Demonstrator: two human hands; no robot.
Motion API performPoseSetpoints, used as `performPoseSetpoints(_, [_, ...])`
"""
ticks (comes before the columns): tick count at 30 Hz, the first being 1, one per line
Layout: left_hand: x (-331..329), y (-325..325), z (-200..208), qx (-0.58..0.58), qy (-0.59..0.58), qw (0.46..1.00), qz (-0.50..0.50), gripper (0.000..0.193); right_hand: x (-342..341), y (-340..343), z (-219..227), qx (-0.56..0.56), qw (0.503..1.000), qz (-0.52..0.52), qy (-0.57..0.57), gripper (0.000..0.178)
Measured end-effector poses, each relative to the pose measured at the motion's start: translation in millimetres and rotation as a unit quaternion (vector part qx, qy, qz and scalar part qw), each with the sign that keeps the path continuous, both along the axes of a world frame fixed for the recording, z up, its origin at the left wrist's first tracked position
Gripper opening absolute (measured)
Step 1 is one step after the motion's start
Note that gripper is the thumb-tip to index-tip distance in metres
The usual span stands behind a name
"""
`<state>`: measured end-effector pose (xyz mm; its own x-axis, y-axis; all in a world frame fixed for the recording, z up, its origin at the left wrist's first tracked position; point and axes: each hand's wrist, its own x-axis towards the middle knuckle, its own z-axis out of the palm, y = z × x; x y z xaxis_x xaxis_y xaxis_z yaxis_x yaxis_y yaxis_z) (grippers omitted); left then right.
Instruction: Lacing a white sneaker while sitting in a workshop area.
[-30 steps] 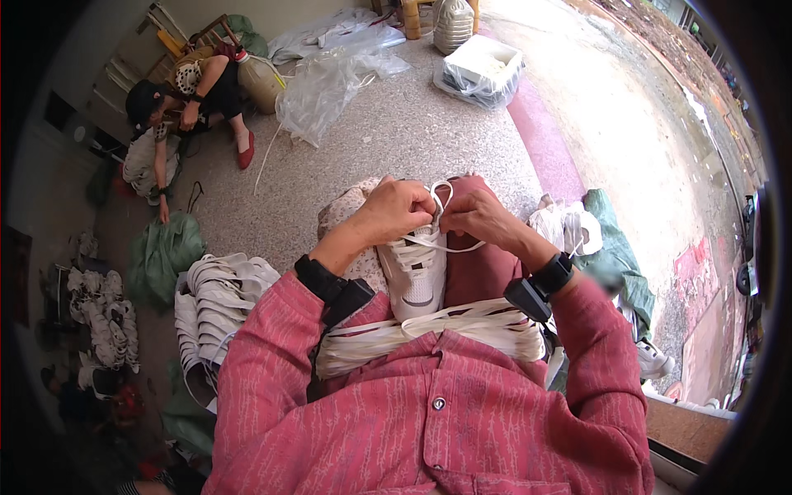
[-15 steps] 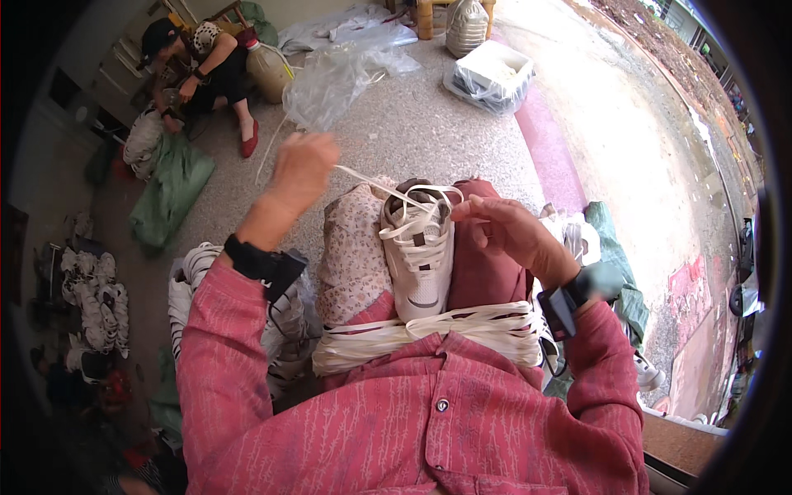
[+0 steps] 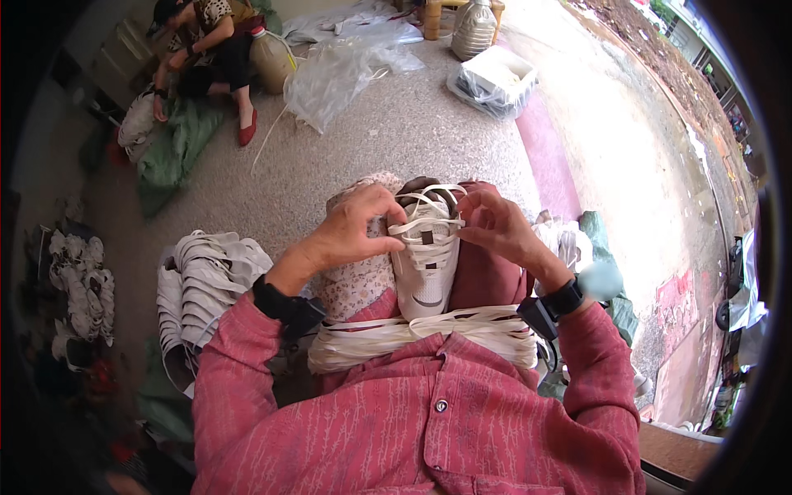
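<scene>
A white shoe (image 3: 426, 262) rests toe-down on my lap, its opening pointing away from me. A white lace (image 3: 429, 223) crosses its eyelets. My left hand (image 3: 356, 228) pinches the lace at the shoe's left side. My right hand (image 3: 497, 227) holds the lace at the right side, fingers curled. A thick bundle of white laces (image 3: 421, 334) lies across my lap below the shoe.
A stack of white shoes (image 3: 202, 285) sits on the floor at my left, more pairs (image 3: 78, 289) further left. A seated person (image 3: 210, 45) works at the far left. Clear plastic bags (image 3: 342, 70) and a white box (image 3: 493, 81) lie ahead on the speckled floor.
My left hand, which had pulled the lace out high to the left, has come back to the shoe. Both hands now hold the lace close at the eyelets.
</scene>
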<state>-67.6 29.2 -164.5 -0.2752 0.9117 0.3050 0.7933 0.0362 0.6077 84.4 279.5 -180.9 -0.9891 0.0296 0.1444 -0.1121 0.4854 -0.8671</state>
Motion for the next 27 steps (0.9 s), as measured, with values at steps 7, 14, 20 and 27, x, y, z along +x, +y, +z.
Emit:
performPoseSetpoints(7, [6, 11, -17, 0.036, -0.089, 0.994, 0.046, 0.026, 3, -27, -13, -0.227, 0.961, -0.135, -0.079, 0.021])
performPoseSetpoints(14, [10, 11, -17, 0.013, -0.121, 0.991, 0.055, 0.034, 6, -19, -11, -0.236, 0.967, -0.087, -0.051, 0.015])
performPoseSetpoints(20, [9, 17, -13, -0.037, -0.097, 0.994, 0.036, 0.036, -12, 6, -8, -0.052, 0.995, -0.001, -0.084, 0.031])
performPoseSetpoints(27, [5, 17, -7, -0.059, -0.092, 0.994, 0.019, 0.037, -19, -43, 21, 0.217, 0.960, -0.023, 0.176, 0.034])
